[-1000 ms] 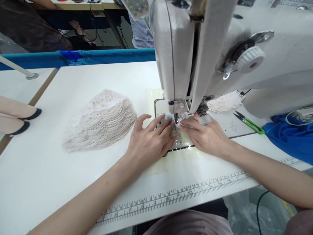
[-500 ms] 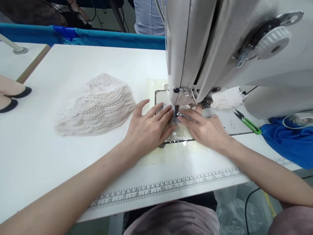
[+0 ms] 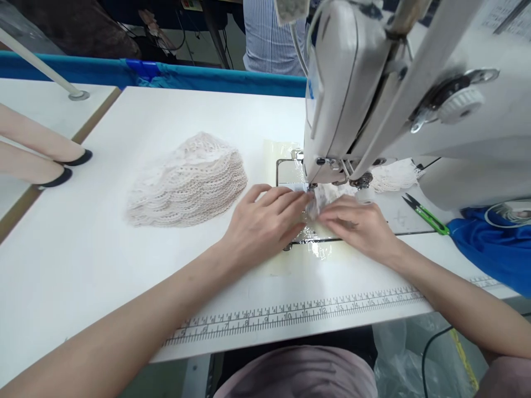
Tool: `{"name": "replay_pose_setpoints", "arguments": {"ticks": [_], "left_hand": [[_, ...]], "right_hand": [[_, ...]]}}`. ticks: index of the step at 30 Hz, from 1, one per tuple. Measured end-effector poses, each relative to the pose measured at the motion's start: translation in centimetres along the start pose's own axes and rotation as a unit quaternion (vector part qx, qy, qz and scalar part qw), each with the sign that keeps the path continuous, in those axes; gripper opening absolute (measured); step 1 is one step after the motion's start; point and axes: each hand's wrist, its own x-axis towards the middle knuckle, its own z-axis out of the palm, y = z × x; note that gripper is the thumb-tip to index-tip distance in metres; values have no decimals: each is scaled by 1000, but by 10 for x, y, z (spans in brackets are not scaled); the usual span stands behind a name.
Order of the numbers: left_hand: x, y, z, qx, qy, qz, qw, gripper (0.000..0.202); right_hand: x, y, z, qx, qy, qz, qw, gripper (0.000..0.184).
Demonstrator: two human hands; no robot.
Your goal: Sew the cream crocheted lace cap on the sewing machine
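Observation:
My left hand (image 3: 269, 221) is just left of the needle area of the sewing machine (image 3: 344, 99), fingers curled close together, fingertips at the edge of a strip of white lace (image 3: 314, 207). To its right, my right hand (image 3: 360, 224) pinches the same lace between thumb and fingers. The lace bunches up between both hands, in front of the presser foot, which is mostly hidden behind my left fingertips. More white lace (image 3: 394, 176) lies behind the machine head on the right. A stack of cream lace pieces (image 3: 193, 185) rests left of my hands.
Green thread snips (image 3: 427, 214) lie on the right beside blue cloth (image 3: 493, 243). A printed ruler (image 3: 290, 316) runs along the table's front edge. On the left, two beige rods with black ends (image 3: 53, 160) reach over the table. A person in a striped shirt (image 3: 271, 36) is beyond.
The view has shifted, so the table things appear farther right. My left fingers have gone from spread flat to curled together. My right hand has drawn the lace slightly toward me, and it now bunches visibly.

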Motion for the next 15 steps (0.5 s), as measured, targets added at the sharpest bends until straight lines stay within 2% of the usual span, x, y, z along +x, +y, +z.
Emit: {"name": "replay_pose_setpoints", "arguments": {"ticks": [1,3,4,6,8,9,10,12,13,15], "left_hand": [[0,1,-2,-58,-8,12,998,33],[1,2,-7,-230,-33,12,973,22],[2,2,-11,-330,-50,-10,943,18],[3,0,-19,-501,-87,-90,857,17],[3,-3,-30,-593,-115,-169,779,21],[4,-4,-35,-609,-121,-194,759,24],[4,-6,-41,-612,-127,-206,753,27],[6,-7,-52,-595,-149,-195,766,28],[7,-8,-58,-577,-164,-181,779,26],[10,-11,-69,-535,-184,-149,811,23]], "right_hand": [[-1,-4,-3,122,-32,18,992,7],[-2,-9,-8,333,-84,64,937,4],[-3,-10,-10,404,-87,92,906,7],[-4,-9,-12,493,-67,149,854,13],[-2,-7,-12,537,-71,193,818,24],[-1,-7,-12,549,-87,202,806,31],[1,-8,-12,558,-111,205,796,38],[5,-15,-11,562,-158,207,785,47],[7,-20,-10,556,-169,210,787,47],[11,-33,-8,519,-159,222,810,36]]}}
